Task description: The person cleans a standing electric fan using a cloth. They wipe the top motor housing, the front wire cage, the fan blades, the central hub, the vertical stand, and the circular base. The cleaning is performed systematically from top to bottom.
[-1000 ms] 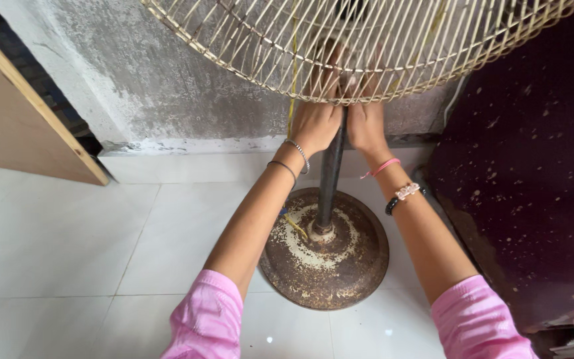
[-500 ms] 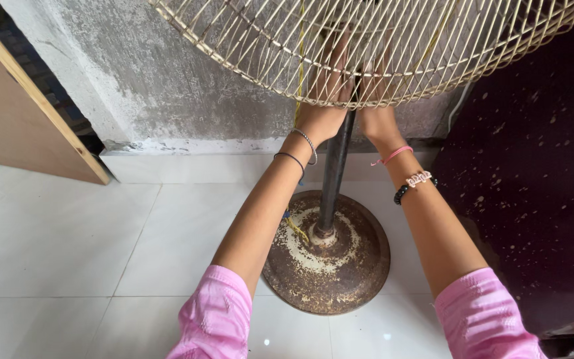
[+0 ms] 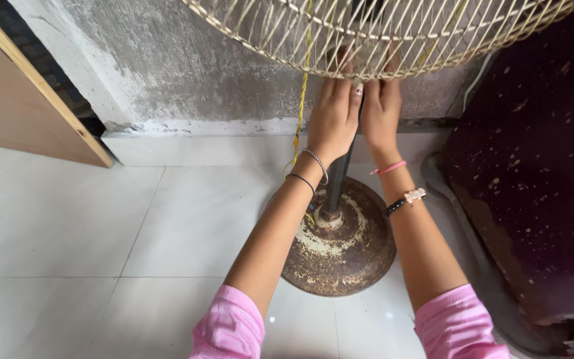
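A pedestal fan stands in front of me: a cream wire cage (image 3: 380, 33) at the top of the view, a dark pole (image 3: 335, 186) and a round rusty base (image 3: 347, 256) on the white tiles. My left hand (image 3: 335, 116) and my right hand (image 3: 381, 113) are side by side, either side of the pole. Both reach up to the cage's lower rim, with the fingers held together and the fingertips partly hidden behind the wires. A yellow cord (image 3: 300, 113) hangs from the cage just left of my left hand. Both wrists carry bracelets and my sleeves are pink.
A rough grey concrete wall (image 3: 167, 73) rises behind the fan. A wooden board (image 3: 21, 100) leans at the left. A dark maroon speckled object (image 3: 539, 166) fills the right side, close to the base. White floor tiles (image 3: 68, 226) spread to the left.
The cage sits higher in view and more of both hands shows below it. My hands, earlier mostly behind the wires, now hold at the lower rim. The base appears shifted slightly right.
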